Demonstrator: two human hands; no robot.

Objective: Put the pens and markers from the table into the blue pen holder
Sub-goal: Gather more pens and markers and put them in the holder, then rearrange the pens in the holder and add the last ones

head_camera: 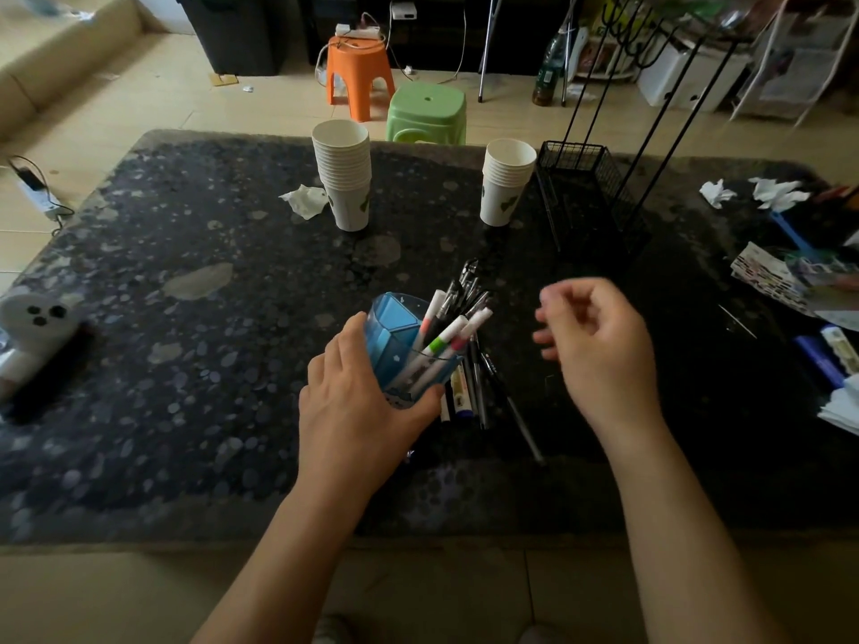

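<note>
Several pens and markers [453, 337] stood in the blue pen holder [395, 346], their caps fanned up and away toward the far right, while a few more loose pens [479, 388] lay on the dark speckled surface [186, 364] just beside the holder's right side. Those loose ones lay roughly parallel, long axes running near to far, and one thin dark pen [513, 406] slanted out toward the near right edge. They looked light, stiff and smooth, so they would likely roll or slip if nudged; a pinch at mid-barrel seemed the surest hold, and each would need tipping upright before it dropped in. The holder itself looked like thin plastic, light enough to tip under the leaning pens, which may be why it was being steadied.

The left hand [358, 397] wrapped the holder's near side, fingers across its left face and thumb along its lower right edge. The right hand [599, 346] hovered above the surface to the right of the pens, fingers loosely curled and holding nothing, though motion blur softened its fingertips.

Farther back stood two stacks of paper cups [344, 174] and a black wire basket [585, 192], with crumpled tissue [304, 199] near the left stack.
</note>
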